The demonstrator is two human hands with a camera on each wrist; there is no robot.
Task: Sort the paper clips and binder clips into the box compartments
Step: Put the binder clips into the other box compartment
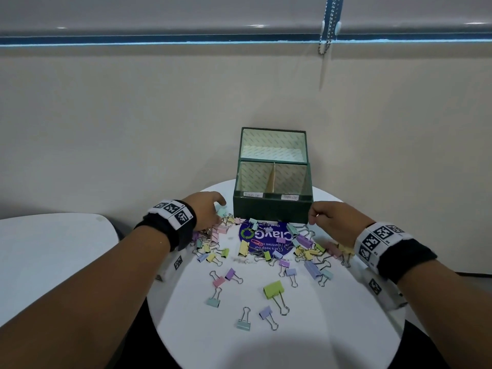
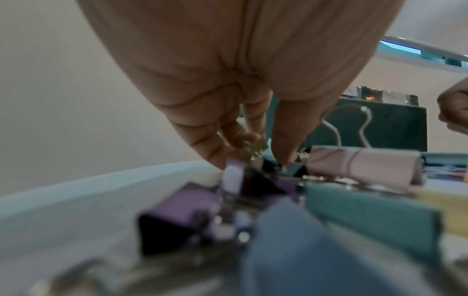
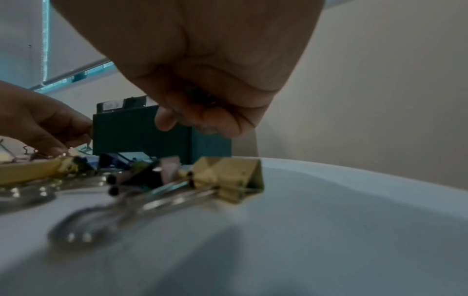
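Observation:
A dark green box with its lid up stands at the far side of the round white table. It has two labelled compartments, and no clips show in them. Pastel binder clips lie scattered in front of it. My left hand reaches into the pile left of the box. Its thumb and fingers pinch a small teal binder clip. My right hand hovers by the box's front right corner with its fingers curled into the palm. I cannot tell whether it holds anything.
A purple round sticker lies under the clips in front of the box. Small silver pieces lie mid-table. A second white table stands to the left. The wall rises close behind the box, and a blind chain hangs above.

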